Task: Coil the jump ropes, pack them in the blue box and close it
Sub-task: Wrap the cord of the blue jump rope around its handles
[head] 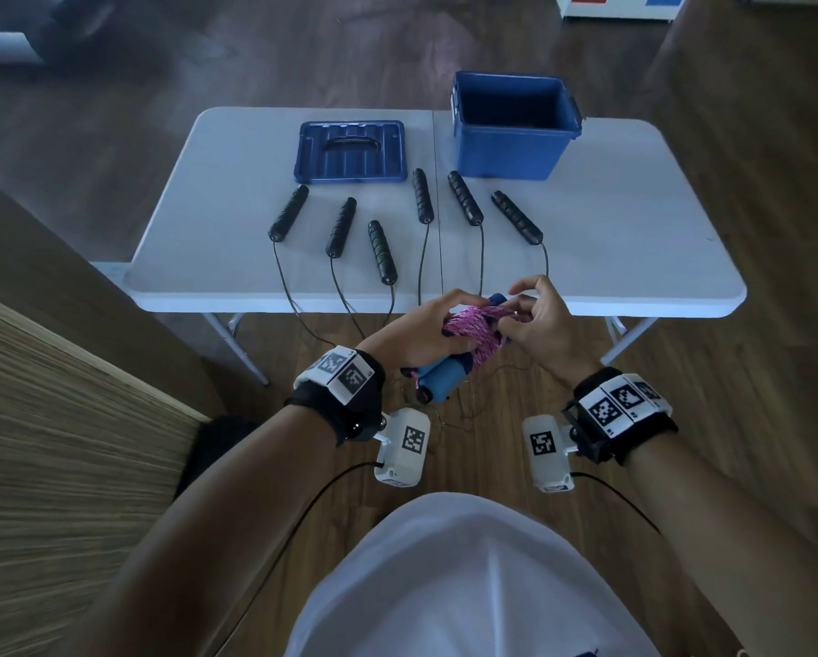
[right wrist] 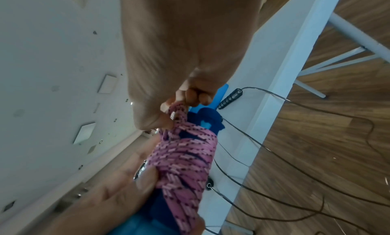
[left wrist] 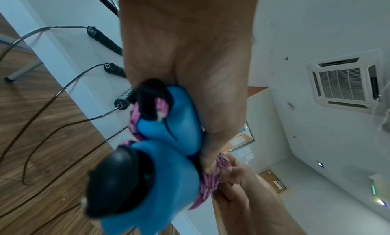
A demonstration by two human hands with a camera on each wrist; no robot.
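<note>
**Pink rope bundle could spring loose before it is tucked**

Pink rope (head: 468,330), wound round its blue handles (head: 437,379), sits in the left hand (head: 411,331) before the table (head: 634,258); right-hand fingers (right wrist: 190,95) pinch the loose end (not yet tucked). A slip would unwind the coils, well short of the open blue box (head: 513,151).

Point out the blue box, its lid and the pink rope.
blue box (head: 506,151): head view, front wall.
lid (head: 350,166): head view, ribbed top.
pink rope (right wrist: 185,156): right wrist view, wound coils.
</note>
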